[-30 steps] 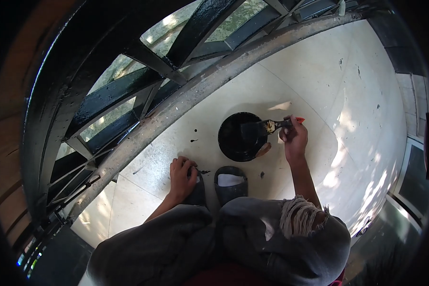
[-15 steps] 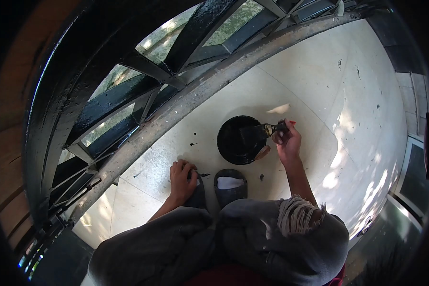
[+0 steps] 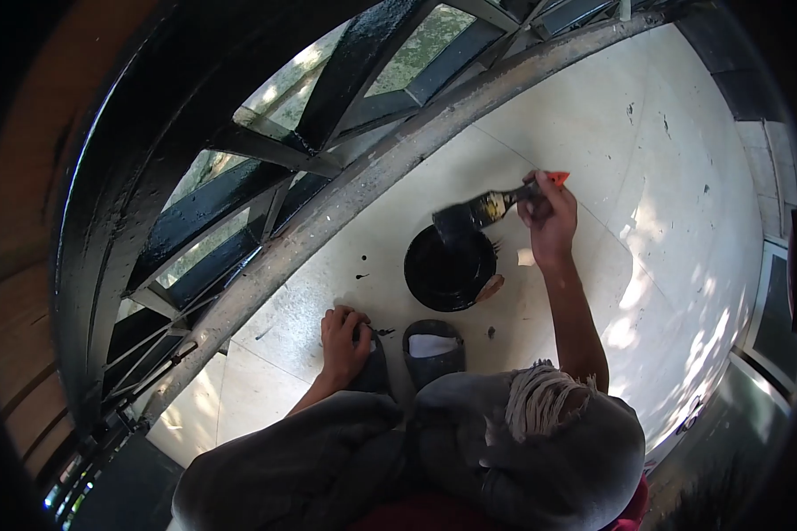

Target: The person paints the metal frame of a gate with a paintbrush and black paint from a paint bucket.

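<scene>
My right hand (image 3: 553,221) is closed around the handle of a wide paintbrush (image 3: 487,209), whose end is orange-red. The brush's black-coated bristles overlap the far rim of a round black bowl (image 3: 413,288) in this view. Dark paint fills the bottom of that bowl, which stands on the pale floor. Down by my left slipper (image 3: 371,370) is my left hand (image 3: 344,341), loosely bent with its fingers a little apart and nothing seen in it. My right slipper (image 3: 434,358) is just below the bowl.
A black metal lattice frame (image 3: 239,199) with a worn grey bottom rail (image 3: 398,146) runs diagonally along the left and top. A small brown piece (image 3: 490,288) lies against the bowl's right side. Dark paint spots dot the pale tiled floor (image 3: 593,133).
My right hand has lifted the paintbrush up and to the right, drawing its bristles from inside the bowl to its far rim. My left hand stays by the slipper.
</scene>
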Available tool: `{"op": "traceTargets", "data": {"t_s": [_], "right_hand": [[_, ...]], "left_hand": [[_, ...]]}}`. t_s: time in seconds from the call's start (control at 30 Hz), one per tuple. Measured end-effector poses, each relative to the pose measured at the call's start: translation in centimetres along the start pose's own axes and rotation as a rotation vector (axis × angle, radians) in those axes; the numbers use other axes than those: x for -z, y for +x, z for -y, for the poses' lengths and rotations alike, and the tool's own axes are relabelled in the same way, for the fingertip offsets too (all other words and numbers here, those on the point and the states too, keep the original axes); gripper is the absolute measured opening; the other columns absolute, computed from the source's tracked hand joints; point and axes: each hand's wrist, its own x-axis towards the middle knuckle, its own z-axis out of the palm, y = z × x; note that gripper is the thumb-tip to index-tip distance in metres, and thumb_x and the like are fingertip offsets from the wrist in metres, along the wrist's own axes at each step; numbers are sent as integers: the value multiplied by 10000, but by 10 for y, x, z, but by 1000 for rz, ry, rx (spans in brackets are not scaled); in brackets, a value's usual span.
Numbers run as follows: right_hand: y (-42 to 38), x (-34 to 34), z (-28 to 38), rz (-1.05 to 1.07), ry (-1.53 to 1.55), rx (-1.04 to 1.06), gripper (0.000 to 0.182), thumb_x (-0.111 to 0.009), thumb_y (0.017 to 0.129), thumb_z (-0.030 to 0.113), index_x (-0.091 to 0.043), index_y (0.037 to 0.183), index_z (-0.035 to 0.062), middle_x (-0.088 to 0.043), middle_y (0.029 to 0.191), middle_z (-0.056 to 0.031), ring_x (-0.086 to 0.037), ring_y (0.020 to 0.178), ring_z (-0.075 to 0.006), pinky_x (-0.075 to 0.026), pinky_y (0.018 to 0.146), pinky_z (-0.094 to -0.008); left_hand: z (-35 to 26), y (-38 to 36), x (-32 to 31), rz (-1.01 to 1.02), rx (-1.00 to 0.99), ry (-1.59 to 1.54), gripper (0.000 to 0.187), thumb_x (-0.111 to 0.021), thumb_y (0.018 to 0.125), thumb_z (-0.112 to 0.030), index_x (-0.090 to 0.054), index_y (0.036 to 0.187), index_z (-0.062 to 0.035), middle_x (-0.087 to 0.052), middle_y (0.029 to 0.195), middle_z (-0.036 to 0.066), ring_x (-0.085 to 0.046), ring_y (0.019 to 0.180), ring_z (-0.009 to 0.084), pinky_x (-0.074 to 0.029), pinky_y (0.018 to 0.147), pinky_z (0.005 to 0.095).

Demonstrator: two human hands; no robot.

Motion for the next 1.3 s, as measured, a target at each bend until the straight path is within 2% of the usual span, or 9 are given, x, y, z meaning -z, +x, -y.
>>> {"op": "traceTargets", "data": {"t_s": [0.2,0.27,0.47,0.67,0.87,0.93,0.97,1.2,1.3], "right_hand": [[50,-73,19,88,169,48,245,-647,978,247,-648,954,3,-583,709,-57,-502,531,-135,-324,495,-268],[60,-99,25,121,120,54,295,-606,1006,273,-646,980,-18,-533,679,-48,-465,545,-144,-340,548,-281],[74,-141,24,181,128,18,283,-639,978,302,-670,979,21,-524,652,-30,-485,538,-135,-324,540,-267],[84,-149,13,185,121,27,296,-659,960,330,-685,935,36,-543,638,-14,-489,515,-105,-317,501,-241],[96,-132,8,203,-5,252,195,-679,971,238,-689,955,44,-564,621,-4,-508,490,-73,-328,465,-229],[103,-125,15,107,-18,295,229,-644,995,180,-646,842,9,-542,587,-11,-485,438,-92,-378,409,-242],[102,-122,20,99,-51,329,239,-640,998,182,-628,824,19,-536,591,-4,-481,446,-81,-364,414,-243],[76,-159,24,264,154,231,240,-632,1008,192,-592,841,25,-536,656,15,-502,497,-67,-368,433,-231],[87,-144,10,231,38,309,223,-632,1013,200,-584,864,41,-533,682,24,-495,516,-56,-371,441,-232]], "left_hand": [[-2,0,1,33,20,17,124,-636,826,-52,-680,940,-70,-570,1024,117,-526,973,331,-410,872,452],[1,0,-1,47,42,19,126,-637,827,-53,-683,943,-72,-569,1042,121,-525,976,331,-410,876,456],[1,1,-1,77,63,34,128,-640,824,-52,-683,943,-71,-568,1032,117,-524,961,328,-410,868,454],[2,1,-3,76,74,20,140,-640,816,-50,-684,947,-70,-569,1027,117,-526,959,325,-412,861,452],[-5,5,0,90,87,40,130,-621,819,-22,-677,936,-37,-575,1019,149,-539,982,338,-443,867,444],[-7,6,2,89,71,47,134,-620,818,-20,-676,938,-36,-576,1019,150,-538,982,338,-443,867,442],[-7,6,1,90,69,49,134,-620,818,-20,-676,938,-36,-576,1019,150,-538,982,338,-443,867,442],[-1,3,-3,77,67,23,150,-643,815,-50,-683,959,-62,-570,1022,125,-528,955,326,-415,861,450],[-2,4,-1,74,55,29,152,-643,814,-50,-682,960,-60,-570,1022,123,-528,956,323,-414,864,447]]}}
